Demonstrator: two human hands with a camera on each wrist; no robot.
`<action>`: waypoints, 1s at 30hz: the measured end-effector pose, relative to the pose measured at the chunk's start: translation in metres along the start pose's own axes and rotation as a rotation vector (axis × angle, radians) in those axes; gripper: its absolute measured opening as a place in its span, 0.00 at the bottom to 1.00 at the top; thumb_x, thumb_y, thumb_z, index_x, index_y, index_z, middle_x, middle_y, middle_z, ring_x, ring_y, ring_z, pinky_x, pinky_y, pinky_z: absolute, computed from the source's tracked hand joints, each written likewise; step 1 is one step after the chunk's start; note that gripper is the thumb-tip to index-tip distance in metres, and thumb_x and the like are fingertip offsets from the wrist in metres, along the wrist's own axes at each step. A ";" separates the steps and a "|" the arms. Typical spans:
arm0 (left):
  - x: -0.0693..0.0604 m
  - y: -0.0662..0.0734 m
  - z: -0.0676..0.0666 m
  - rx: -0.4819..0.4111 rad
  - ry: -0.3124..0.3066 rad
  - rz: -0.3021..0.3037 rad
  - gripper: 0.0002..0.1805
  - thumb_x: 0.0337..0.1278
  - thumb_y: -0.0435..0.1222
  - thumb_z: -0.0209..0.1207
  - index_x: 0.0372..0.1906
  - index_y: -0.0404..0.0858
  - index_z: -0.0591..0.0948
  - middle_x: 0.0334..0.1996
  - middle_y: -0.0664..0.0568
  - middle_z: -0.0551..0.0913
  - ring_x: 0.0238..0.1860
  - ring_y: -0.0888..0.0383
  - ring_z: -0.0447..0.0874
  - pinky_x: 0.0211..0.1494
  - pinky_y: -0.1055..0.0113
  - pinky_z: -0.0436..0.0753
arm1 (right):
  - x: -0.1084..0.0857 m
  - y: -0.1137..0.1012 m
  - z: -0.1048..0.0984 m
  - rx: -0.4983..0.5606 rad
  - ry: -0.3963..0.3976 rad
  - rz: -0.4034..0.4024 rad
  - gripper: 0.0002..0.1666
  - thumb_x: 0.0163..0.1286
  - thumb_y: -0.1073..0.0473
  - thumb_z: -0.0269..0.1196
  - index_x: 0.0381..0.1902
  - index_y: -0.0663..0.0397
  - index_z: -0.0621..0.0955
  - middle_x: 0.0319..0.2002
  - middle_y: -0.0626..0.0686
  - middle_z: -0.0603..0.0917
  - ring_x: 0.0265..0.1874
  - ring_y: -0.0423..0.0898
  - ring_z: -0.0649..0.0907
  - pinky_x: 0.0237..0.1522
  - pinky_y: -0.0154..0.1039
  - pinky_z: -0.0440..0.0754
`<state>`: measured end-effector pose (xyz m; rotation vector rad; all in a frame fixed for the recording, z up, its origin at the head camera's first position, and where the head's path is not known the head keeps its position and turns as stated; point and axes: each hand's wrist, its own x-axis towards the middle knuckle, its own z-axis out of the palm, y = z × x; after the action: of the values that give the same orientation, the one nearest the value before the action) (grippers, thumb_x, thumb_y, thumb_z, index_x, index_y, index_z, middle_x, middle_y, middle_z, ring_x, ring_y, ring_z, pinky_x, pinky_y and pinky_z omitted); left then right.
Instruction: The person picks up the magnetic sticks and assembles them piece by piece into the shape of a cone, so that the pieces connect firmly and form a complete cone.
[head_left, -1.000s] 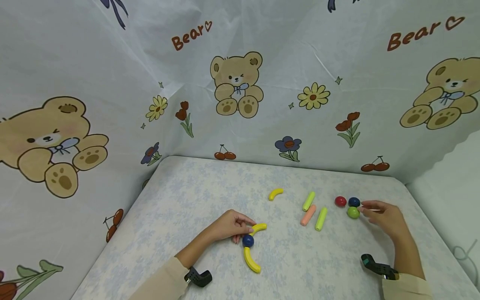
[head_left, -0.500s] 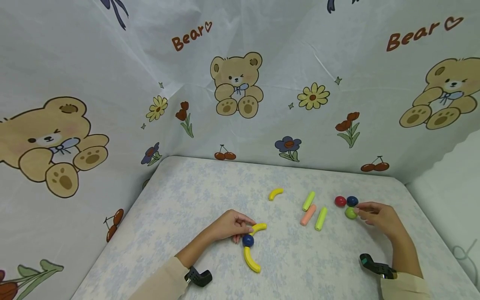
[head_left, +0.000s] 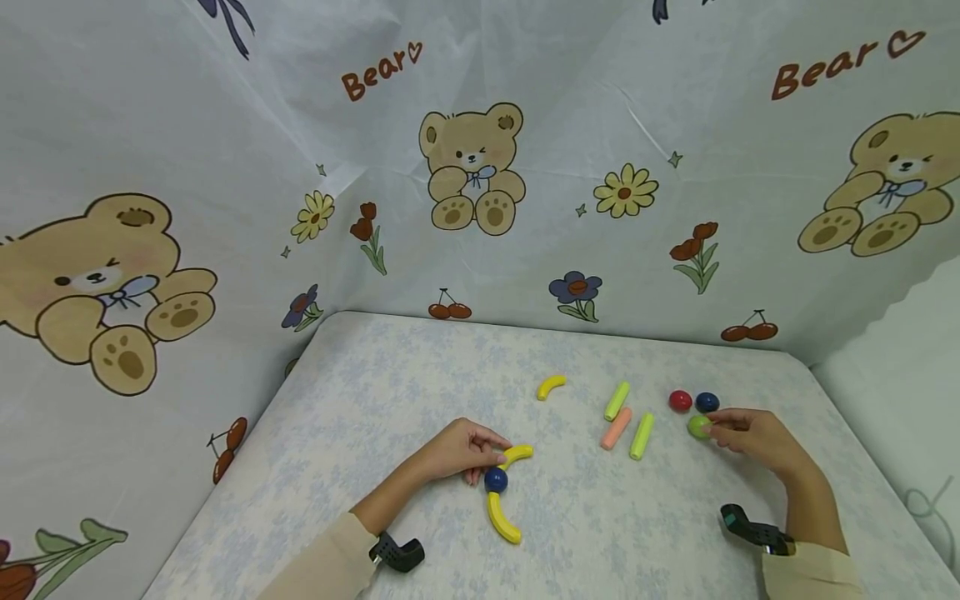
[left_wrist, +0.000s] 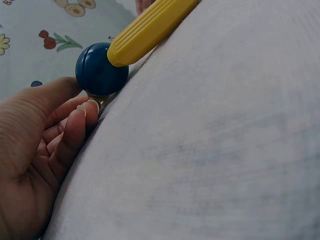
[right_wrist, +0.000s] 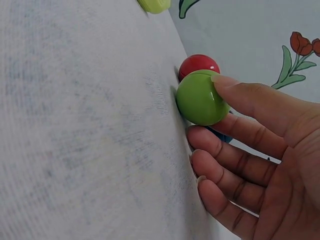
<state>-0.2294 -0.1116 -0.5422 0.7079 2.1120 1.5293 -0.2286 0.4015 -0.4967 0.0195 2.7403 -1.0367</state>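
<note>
Near the table's middle, my left hand (head_left: 463, 450) pinches the upper yellow curved rod (head_left: 519, 452). That rod meets a blue ball (head_left: 496, 480), and a second yellow curved rod (head_left: 502, 520) runs from the ball toward the front. In the left wrist view, the blue ball (left_wrist: 101, 70) hides most of the pinched rod. On the right, my right hand (head_left: 757, 442) holds a green ball (head_left: 699, 427) between thumb and index finger. The right wrist view shows this green ball (right_wrist: 202, 98) by the table surface, the other fingers loosely bent beneath.
Behind the green ball lie a red ball (head_left: 680, 401) and another blue ball (head_left: 707, 402). Two lime-green rods (head_left: 617, 401) and an orange rod (head_left: 617, 428) lie between the hands. A yellow curved rod (head_left: 551, 387) lies farther back. A bear-print cloth (head_left: 525, 275) hangs behind the table.
The right hand has closed its fingertips on the green ball and shifted it slightly left, away from the blue ball. The left hand and its joined pieces stay in place.
</note>
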 end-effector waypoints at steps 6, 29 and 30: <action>0.000 0.001 0.000 0.003 0.002 -0.002 0.14 0.66 0.43 0.67 0.54 0.45 0.88 0.19 0.49 0.85 0.12 0.59 0.76 0.16 0.69 0.78 | 0.002 0.000 0.001 -0.023 0.010 -0.038 0.36 0.70 0.45 0.68 0.59 0.72 0.78 0.42 0.57 0.87 0.37 0.48 0.82 0.33 0.39 0.81; 0.000 0.002 0.000 0.001 0.002 0.000 0.15 0.66 0.42 0.67 0.54 0.44 0.88 0.20 0.48 0.86 0.12 0.59 0.76 0.16 0.69 0.78 | -0.001 -0.019 0.000 0.028 0.048 -0.104 0.35 0.69 0.45 0.70 0.59 0.68 0.78 0.48 0.61 0.87 0.43 0.45 0.85 0.47 0.47 0.85; 0.000 0.002 0.000 0.001 0.002 0.001 0.15 0.66 0.42 0.67 0.54 0.44 0.88 0.20 0.48 0.86 0.12 0.59 0.76 0.15 0.69 0.78 | -0.001 -0.020 0.000 0.040 0.056 -0.110 0.35 0.69 0.45 0.70 0.59 0.68 0.78 0.48 0.61 0.87 0.42 0.43 0.85 0.46 0.44 0.85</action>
<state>-0.2292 -0.1112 -0.5404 0.7081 2.1145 1.5299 -0.2296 0.3866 -0.4836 -0.0981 2.7982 -1.1358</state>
